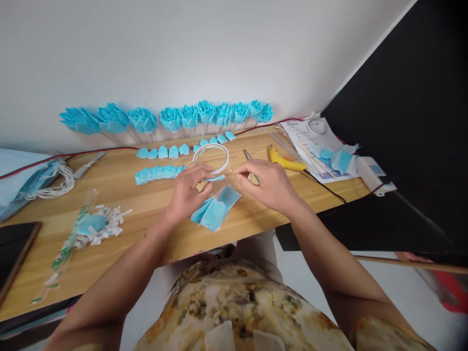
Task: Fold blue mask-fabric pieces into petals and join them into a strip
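Observation:
My left hand (192, 187) is closed on a small blue paper piece (215, 179), which pokes out between thumb and fingers. Close to its right, my right hand (268, 183) pinches with thumb and forefinger; what it holds, if anything, is too small to make out. A roll of double-sided tape (227, 157) stands just behind the two hands. Beyond my right hand a grey pointed tool (247, 154) shows, its rest hidden by the hand. Below the hands lies a loose stack of blue paper pieces (215, 212).
Blue paper flowers (141, 119) on sticks lean along the wall. Rows of folded blue petals (173, 151) lie in front. A yellow glue gun (287, 160) with a black cable rests at right. White scraps (109, 226), a phone (16, 253) and white cord (60, 183) are at left.

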Motion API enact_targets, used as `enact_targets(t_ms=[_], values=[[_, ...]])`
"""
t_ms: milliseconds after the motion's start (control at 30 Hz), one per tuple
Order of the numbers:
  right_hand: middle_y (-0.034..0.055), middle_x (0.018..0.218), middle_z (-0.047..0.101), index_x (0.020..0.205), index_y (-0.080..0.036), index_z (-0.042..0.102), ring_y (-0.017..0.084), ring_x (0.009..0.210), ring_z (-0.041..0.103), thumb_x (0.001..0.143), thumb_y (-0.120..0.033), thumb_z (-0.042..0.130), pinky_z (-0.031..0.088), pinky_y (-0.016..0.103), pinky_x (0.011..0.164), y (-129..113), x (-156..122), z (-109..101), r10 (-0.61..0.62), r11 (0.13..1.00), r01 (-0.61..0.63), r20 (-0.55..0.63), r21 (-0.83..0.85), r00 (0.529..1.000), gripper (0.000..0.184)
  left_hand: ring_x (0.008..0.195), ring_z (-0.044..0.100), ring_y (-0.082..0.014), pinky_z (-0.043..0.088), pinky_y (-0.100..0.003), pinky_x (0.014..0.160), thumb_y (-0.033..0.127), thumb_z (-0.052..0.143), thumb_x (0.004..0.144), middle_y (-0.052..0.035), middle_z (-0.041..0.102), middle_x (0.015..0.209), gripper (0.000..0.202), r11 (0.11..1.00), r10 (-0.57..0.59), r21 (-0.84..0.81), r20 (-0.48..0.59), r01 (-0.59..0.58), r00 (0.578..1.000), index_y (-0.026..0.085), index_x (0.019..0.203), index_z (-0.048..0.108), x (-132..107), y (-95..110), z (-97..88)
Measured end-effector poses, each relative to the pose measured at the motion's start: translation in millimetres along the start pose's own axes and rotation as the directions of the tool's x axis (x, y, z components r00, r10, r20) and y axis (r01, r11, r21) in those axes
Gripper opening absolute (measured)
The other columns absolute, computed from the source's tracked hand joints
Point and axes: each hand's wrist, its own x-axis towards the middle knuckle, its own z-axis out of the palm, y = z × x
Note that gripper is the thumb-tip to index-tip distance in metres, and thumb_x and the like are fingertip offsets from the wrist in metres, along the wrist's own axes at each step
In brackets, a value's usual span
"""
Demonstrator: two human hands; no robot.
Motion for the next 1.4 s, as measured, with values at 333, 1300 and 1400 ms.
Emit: enact_targets(t_ms=[333, 1300, 1400], values=[[0.0148, 0.085, 0.075, 0.096, -0.012, 0.072, 0.023, 0.074, 0.068, 0.093, -0.029, 0.057, 0.042, 0.03, 0.062, 72, -8, -1, 0.422, 0.747, -0.273, 0.115, -0.606, 0.899, 0.023, 0.073, 0.064, -0.0171, 0.049, -0.033, 0.071, 0.019, 0.07, 0.08, -0.0028, 0.077, 0.091, 0.007, 0.977, -0.185, -0.126, -0.073, 0.175, 0.98, 0.023, 0.074, 0.072, 6, -4, -9.3], [0.0076, 0.106, 0.061, 0.133, -0.026, 0.047, 0.013, 0.076, 0.056, 0.077, -0.075, 0.065, 0.047, 0.026, 0.065, 4, -70, 25, 0.006, 0.184, -0.482, 0.49, 0.857, 0.872, 0.077, 0.062, 0.054, -0.0106, 0.044, -0.027, 0.063, 0.04, 0.089, 0.061, -0.0004, 0.067, 0.07, 0.032, 0.406, -0.61, -0.778, 0.161, 0.48, 0.776, 0.018, 0.067, 0.067, 12, -11, -13.0], [0.0092, 0.107, 0.062, 0.133, -0.025, 0.047, 0.017, 0.084, 0.06, 0.079, -0.082, 0.055, 0.05, 0.03, 0.072, 7, -64, 34, -0.074, 0.164, -0.463, 0.479, 0.871, 0.875, 0.079, 0.063, 0.055, -0.01, 0.044, -0.026, 0.063, 0.038, 0.09, 0.062, -0.0005, 0.068, 0.07, 0.031, 0.396, -0.6, -0.79, 0.162, 0.467, 0.784, 0.017, 0.067, 0.067, 11, -13, -13.4]])
